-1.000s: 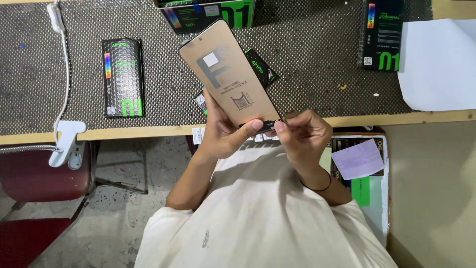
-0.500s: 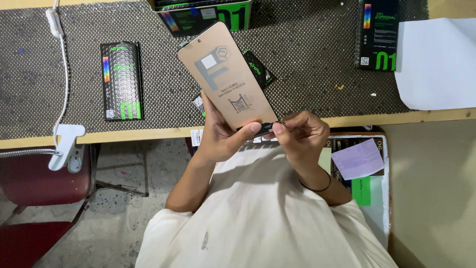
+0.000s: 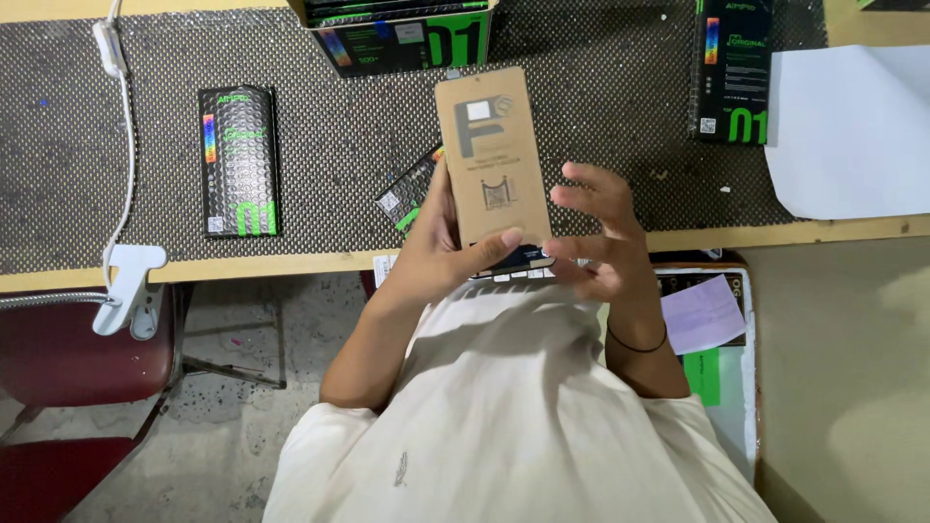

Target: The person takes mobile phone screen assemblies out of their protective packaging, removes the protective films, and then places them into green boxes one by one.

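My left hand (image 3: 436, 257) pinches one brown card sleeve (image 3: 492, 160), right hand (image 3: 601, 237) fingers spread beside it, three black boxes (image 3: 238, 160) on the table (image 3: 581, 58).

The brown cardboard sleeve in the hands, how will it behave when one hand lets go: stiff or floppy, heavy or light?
The brown cardboard sleeve probably stays stiff: it stands flat and unbent though gripped only near its lower end. It seems light, since the left hand holds it with thumb and fingers alone. The right hand is open beside it, so it may tip sideways.
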